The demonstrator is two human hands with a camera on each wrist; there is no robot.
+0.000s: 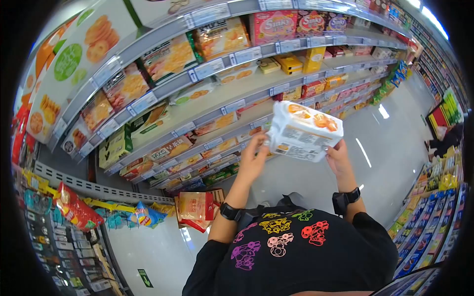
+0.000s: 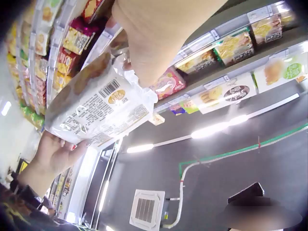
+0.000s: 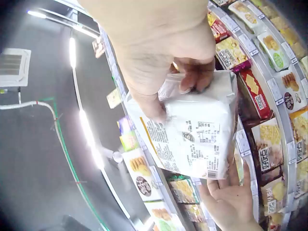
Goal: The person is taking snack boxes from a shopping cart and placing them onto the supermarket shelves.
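A white plastic package (image 1: 307,129) with orange cookie pictures is held up between both hands, in front of the shelves. The left hand (image 1: 255,157) pinches its crimped left end. At its lower right corner the right hand (image 1: 337,156) grips the edge, thumb on the near face. In the left wrist view the package (image 2: 96,103) shows printed text and a barcode, with the left hand (image 2: 147,36) at one end. The right wrist view has the right hand (image 3: 166,57) on one end of the package (image 3: 192,132), and the other hand's fingers at the far side.
Shelves (image 1: 212,101) of boxed and bagged snacks curve along the left and front. Hanging bags (image 1: 79,207) and a red-and-cream package (image 1: 195,207) are at the lower left. More shelves (image 1: 434,227) stand at the right, across the shiny floor (image 1: 382,143). A dark-clothed person (image 1: 447,141) is at the far right.
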